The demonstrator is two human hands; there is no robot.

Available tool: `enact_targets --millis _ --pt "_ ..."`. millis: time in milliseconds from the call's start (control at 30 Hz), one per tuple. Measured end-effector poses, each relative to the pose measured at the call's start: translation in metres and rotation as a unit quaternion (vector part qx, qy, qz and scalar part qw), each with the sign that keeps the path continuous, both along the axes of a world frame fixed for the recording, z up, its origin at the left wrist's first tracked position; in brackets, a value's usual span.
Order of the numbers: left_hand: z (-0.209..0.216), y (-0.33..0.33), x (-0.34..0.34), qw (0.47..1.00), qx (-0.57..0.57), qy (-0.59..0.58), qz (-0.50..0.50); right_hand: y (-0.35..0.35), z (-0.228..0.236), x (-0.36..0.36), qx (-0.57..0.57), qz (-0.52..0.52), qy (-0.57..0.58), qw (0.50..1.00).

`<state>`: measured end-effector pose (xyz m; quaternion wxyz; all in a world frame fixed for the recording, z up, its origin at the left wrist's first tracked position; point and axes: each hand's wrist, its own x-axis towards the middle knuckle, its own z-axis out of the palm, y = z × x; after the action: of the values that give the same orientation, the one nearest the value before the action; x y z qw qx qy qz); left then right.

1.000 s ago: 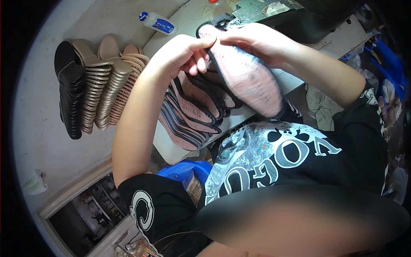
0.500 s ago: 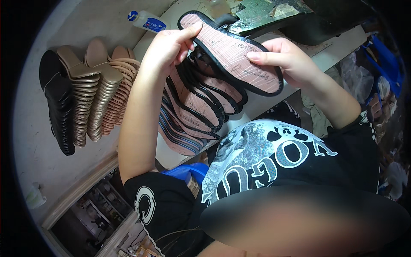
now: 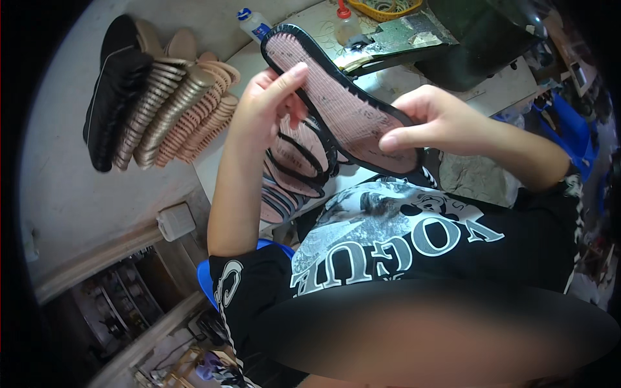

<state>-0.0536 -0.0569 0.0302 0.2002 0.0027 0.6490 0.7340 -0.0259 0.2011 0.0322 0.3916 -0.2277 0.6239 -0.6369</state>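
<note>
A long insole [image 3: 336, 94], pinkish underneath with a black folded edge, is held up slantwise in front of me. My left hand [image 3: 275, 97] pinches its upper left side, thumb on the pink face and fingers curled at the edge. On the wider lower right end, my right hand [image 3: 424, 123] keeps its thumb on top, with the other fingers mostly hidden behind. Beneath the held piece, a row of similar black-edged insoles [image 3: 294, 155] leans on the white table, partly covered by my left hand and forearm.
Stacks of black insoles [image 3: 119, 97], gold insoles [image 3: 174, 107] and beige insoles [image 3: 207, 123] stand at the left. Behind my hands are a red-tipped bottle [image 3: 347, 29], a white bottle with a blue cap [image 3: 253, 24], a yellow basket [image 3: 385, 9] and a stained green machine plate [image 3: 404, 35].
The view has shifted, bringing the red-tipped bottle and yellow basket into sight. The held insole has turned slightly steeper and sits lower at its right end. Both hands stay on it.
</note>
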Motion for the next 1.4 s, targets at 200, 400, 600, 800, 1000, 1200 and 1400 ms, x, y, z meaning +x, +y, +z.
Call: enact_targets --millis 200,400,600,800,1000,1200,1400 --pt "-0.010 0.017 0.050 0.974 0.020 0.214 0.071 0.008 0.046 -0.004 0.118 0.136 0.199 0.963" --pt "0.008 0.023 0.078 0.944 0.098 0.299 0.101 -0.002 0.022 -0.027 0.183 0.219 0.330 0.900" --pt "0.017 0.028 0.081 0.919 -0.006 0.390 0.049 -0.020 -0.057 -0.037 -0.071 0.292 -0.118 0.947" --pt "0.009 0.029 0.071 0.860 -0.169 0.473 0.092 -0.061 -0.136 -0.007 -0.416 0.262 -0.404 0.771" --pt "-0.002 0.030 0.065 0.868 -0.140 0.456 0.139 -0.074 -0.125 0.021 -0.358 0.184 -0.472 0.784" --pt "-0.010 0.016 0.056 0.880 -0.139 0.437 0.124 -0.073 -0.123 0.019 -0.370 0.217 -0.498 0.754" --pt "-0.021 -0.032 0.050 0.863 -0.271 0.388 0.179 -0.036 -0.101 0.021 -0.255 -0.051 -0.213 0.942"
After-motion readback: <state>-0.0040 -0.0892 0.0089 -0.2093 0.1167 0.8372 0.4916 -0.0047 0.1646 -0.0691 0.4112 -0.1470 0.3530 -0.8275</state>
